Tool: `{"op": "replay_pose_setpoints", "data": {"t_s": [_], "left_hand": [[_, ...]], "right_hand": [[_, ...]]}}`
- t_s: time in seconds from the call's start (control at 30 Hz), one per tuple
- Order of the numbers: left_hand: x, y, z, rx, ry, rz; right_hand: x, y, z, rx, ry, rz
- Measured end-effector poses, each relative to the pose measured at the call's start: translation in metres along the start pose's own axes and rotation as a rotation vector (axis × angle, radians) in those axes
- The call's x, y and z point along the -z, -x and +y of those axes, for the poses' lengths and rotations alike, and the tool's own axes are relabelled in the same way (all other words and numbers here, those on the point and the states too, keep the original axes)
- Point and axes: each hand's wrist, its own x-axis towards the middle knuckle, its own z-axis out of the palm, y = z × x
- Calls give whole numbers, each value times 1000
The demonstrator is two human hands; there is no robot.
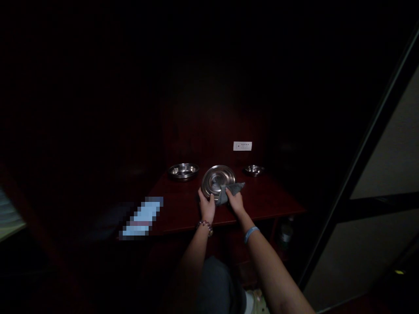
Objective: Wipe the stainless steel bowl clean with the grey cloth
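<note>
Gripping the steel dish (215,174) by its 7 o'clock rim in the left hand (207,208), pressing the grey cloth (229,192) to its 5 o'clock side with the right hand (236,201), over the table (258,205). Might lose the dish if pushing hard against this low-edge hold, or, swinging wide toward 9 o'clock, knock the steel basin (183,172).

Very dim, edges nearly black.
</note>
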Motion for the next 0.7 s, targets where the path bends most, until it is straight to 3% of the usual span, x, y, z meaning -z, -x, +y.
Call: {"op": "replay_pose_setpoints", "data": {"t_s": [0.23, 0.7], "left_hand": [[-1, -1, -4, 40, -56, 56], [1, -1, -2, 76, -78, -15]], "right_hand": [[0, -1, 0, 8, 10, -11], [2, 0, 2, -28, 27, 26]]}}
